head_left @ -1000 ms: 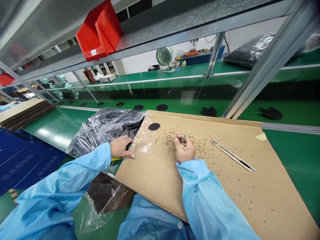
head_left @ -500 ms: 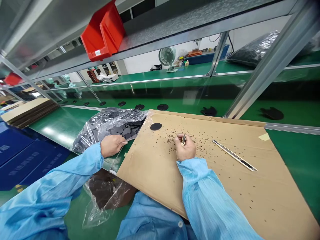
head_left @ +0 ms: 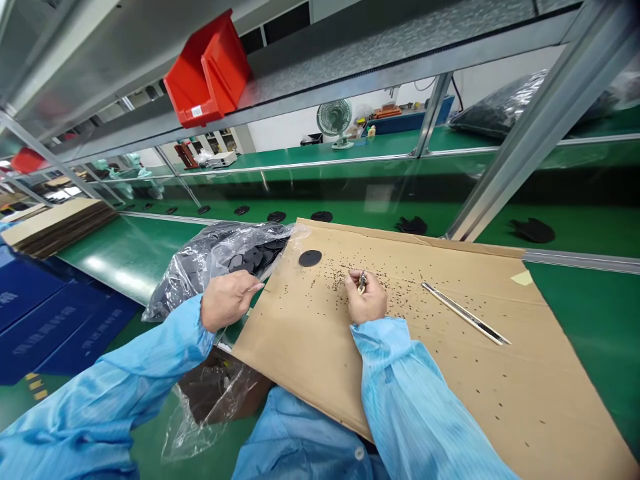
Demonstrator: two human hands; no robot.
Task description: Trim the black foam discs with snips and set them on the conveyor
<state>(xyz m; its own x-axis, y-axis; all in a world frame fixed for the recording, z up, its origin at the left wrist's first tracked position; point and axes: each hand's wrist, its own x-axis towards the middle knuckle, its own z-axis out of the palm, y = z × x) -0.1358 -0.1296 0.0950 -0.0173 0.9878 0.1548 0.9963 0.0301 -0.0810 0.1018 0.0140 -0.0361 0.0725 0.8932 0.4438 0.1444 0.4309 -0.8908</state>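
A low lane lay open over bare cardboard (head_left: 300,333) between the left hand (head_left: 227,300) and the right hand (head_left: 367,297), only specks and a flat black disc (head_left: 310,258) dotting its far end. The bulging plastic bag (head_left: 193,270) walled off the left side, a slanted metal post (head_left: 533,133) stood beyond the far edge, and a shelf (head_left: 360,60) overhung the back.
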